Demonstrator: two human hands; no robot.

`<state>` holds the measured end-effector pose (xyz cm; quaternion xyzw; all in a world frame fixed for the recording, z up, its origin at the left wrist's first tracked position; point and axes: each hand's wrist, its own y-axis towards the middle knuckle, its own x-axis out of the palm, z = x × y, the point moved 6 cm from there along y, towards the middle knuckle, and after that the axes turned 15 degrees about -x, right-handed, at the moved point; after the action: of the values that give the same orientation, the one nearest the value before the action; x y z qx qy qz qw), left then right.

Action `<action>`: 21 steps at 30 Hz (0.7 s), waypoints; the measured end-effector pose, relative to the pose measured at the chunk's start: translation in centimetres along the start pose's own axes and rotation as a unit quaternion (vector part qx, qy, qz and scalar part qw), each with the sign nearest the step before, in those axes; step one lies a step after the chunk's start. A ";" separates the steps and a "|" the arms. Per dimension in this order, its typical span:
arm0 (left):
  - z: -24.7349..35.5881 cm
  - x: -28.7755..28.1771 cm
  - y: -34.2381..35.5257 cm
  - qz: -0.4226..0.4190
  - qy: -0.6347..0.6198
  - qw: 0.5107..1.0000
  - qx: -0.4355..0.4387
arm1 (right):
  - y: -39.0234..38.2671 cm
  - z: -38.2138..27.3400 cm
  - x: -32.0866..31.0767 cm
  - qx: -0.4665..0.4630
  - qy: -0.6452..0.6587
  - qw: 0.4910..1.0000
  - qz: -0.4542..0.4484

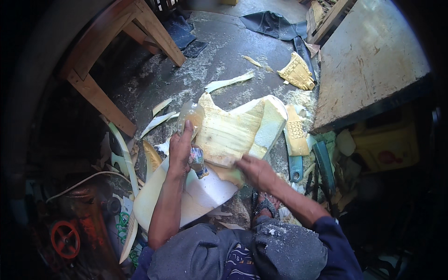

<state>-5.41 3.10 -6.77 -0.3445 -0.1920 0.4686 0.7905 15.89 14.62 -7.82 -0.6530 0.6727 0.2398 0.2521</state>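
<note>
A wooden frame (158,36) stands near ten o'clock, a dark sheet (273,25) lies at one, a worn tabletop (371,63) is at two, and a red wheel (65,239) is situated at eight o'clock.

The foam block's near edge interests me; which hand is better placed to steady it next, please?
Probably the right hand: though blurred, its grip unclear, it is close by the near edge of the foam block, whereas the left hand is occupied gripping a plastic bottle.
</note>
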 end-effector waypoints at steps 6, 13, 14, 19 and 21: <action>-0.6 0.0 0.5 -0.040 -0.040 0.998 -0.037 | 1.2 0.6 -9.0 -0.075 -0.145 0.958 0.237; -1.5 -1.0 1.2 0.016 0.003 0.998 -0.068 | -1.9 1.2 -2.0 -0.054 -0.140 0.980 0.128; -1.3 -0.7 1.3 -0.018 -0.012 0.999 -0.045 | -2.9 -0.7 -0.3 -0.117 -0.100 0.979 0.134; -1.5 -0.2 0.7 -0.046 -0.006 0.998 -0.045 | -3.8 -3.0 -2.4 -0.098 0.021 0.980 0.171; -1.2 -0.2 -0.1 -0.043 -0.015 0.998 -0.046 | -3.2 -2.3 -6.2 -0.047 0.016 0.970 0.240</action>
<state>-4.70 2.49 -7.53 -0.3650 -0.2403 0.4296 0.7903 19.17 17.77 -2.03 -0.4876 0.8016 0.3141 0.1448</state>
